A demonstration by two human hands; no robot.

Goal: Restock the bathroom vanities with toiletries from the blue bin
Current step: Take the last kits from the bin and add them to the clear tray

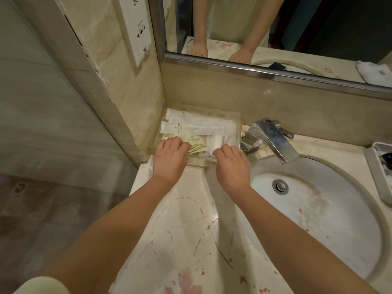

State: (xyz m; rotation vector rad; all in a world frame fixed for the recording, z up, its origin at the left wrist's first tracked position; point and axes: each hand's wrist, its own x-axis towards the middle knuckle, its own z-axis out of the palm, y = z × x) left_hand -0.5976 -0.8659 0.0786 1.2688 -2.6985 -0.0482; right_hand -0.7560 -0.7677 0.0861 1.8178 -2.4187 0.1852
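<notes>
Marble with red veining makes up the counter (186, 240) nearest the camera, and both forearms reach across it toward the back left corner. The left hand (169, 159) and right hand (232, 166) sit side by side, slightly apart, at the near wall of a clear tray (201, 161). The fingers of each hand are bent and hooked over that wall into the tray. The thumbs are hidden, so I cannot tell whether they clamp the wall or only rest on it.

The tray stands pushed into the corner where the side wall meets the splashback, just left of the tap (271, 136) and the basin (328, 219). It already looks well filled. Yellow packets (196, 145) lie fanned at the front under the left fingertips, and long white sachets (197, 124) are stacked flat behind them. A few smaller pale items lie to the right (too blurred to name).

This vanity seems close to finished, with perhaps only straightening left. The blue bin is out of view, so how much stock remains for other vanities cannot be judged. Beyond, the mirror (297, 28) repeats both hands.
</notes>
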